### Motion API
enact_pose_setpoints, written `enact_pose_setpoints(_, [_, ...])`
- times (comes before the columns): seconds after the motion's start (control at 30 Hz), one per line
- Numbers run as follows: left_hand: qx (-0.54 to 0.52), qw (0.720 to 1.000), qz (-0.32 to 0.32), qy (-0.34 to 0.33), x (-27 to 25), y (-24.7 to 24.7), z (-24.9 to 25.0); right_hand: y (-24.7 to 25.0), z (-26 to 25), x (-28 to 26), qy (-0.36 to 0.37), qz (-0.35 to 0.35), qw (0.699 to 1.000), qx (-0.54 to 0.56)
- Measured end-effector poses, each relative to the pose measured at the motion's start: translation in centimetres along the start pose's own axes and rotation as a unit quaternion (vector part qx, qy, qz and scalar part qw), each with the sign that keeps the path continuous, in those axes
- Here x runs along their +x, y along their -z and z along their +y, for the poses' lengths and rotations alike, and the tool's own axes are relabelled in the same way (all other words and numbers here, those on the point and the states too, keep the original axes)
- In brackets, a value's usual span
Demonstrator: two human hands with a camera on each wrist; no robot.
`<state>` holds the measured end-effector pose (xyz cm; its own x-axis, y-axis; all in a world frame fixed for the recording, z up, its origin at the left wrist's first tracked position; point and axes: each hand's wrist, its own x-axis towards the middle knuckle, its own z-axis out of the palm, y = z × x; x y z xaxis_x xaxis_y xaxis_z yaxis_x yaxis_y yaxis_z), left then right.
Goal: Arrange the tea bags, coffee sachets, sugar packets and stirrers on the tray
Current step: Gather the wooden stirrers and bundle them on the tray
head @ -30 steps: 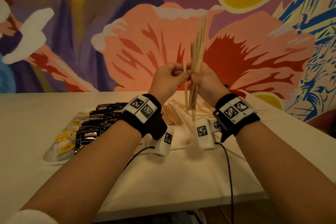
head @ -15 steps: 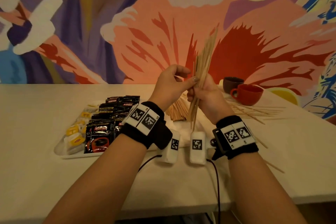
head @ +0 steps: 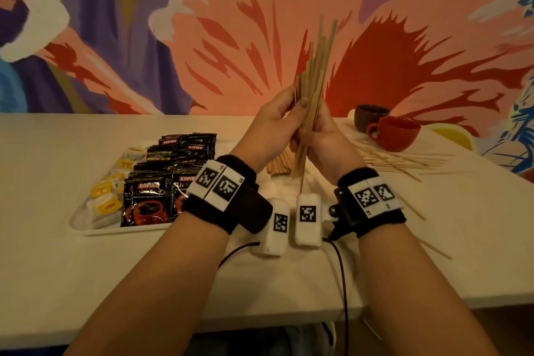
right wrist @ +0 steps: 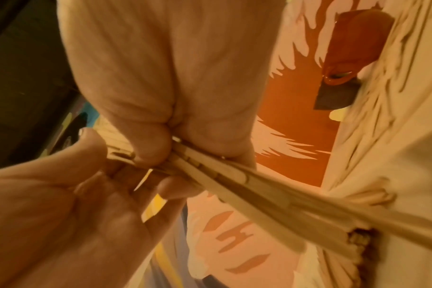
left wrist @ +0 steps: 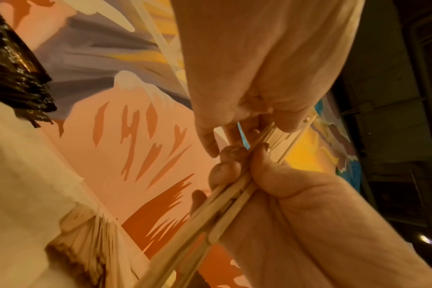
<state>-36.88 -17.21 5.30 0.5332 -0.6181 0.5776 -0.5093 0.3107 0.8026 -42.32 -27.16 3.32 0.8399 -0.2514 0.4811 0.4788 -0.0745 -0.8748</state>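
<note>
A white table (head: 57, 269) carried a tray (head: 86, 230) with black coffee sachets (head: 147, 199) beside yellow-tagged tea bags (head: 107, 202). Above it, the left hand (head: 268, 130) and right hand (head: 323, 139) both clasped an upright bundle of wooden stirrers (head: 316, 75). More stirrers (head: 396, 162) lay loose near a red cup (head: 396, 133).

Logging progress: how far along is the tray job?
Done: coffee sachets and tea bags sit in rows on the tray, with one stirrer stack. In hand: both hands, left and right, grip a stirrer bundle. Left: loose stirrers on the table. Sugar packets: cannot tell.
</note>
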Motion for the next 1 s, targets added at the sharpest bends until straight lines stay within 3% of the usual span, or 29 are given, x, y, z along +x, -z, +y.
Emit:
enact_pose_setpoints(0.17, [-0.016,1.0,0.012,0.001,0.7,0.1,0.1,0.5,0.7,-0.1,-0.035,-0.036,0.999,0.003])
enact_pose_setpoints(0.37, [-0.02,1.0,0.006,0.013,1.6,-0.9,0.7,0.7,1.5,-0.6,-0.077,-0.03,0.996,0.027])
enact_pose_setpoints(0.53, [-0.089,0.996,0.028,0.005,2.6,-1.8,1.0,1.4,1.8,-1.4,-0.098,-0.056,0.993,-0.017])
enact_pose_setpoints(0.8, [-0.048,0.998,0.048,0.0,2.4,-2.6,-0.4,1.3,1.2,-1.6,-0.141,-0.068,0.987,0.025])
enact_pose_setpoints(1.0, [0.001,1.0,0.005,0.007,2.3,-2.3,-1.5,1.4,1.4,-1.2,-0.172,-0.04,0.982,0.067])
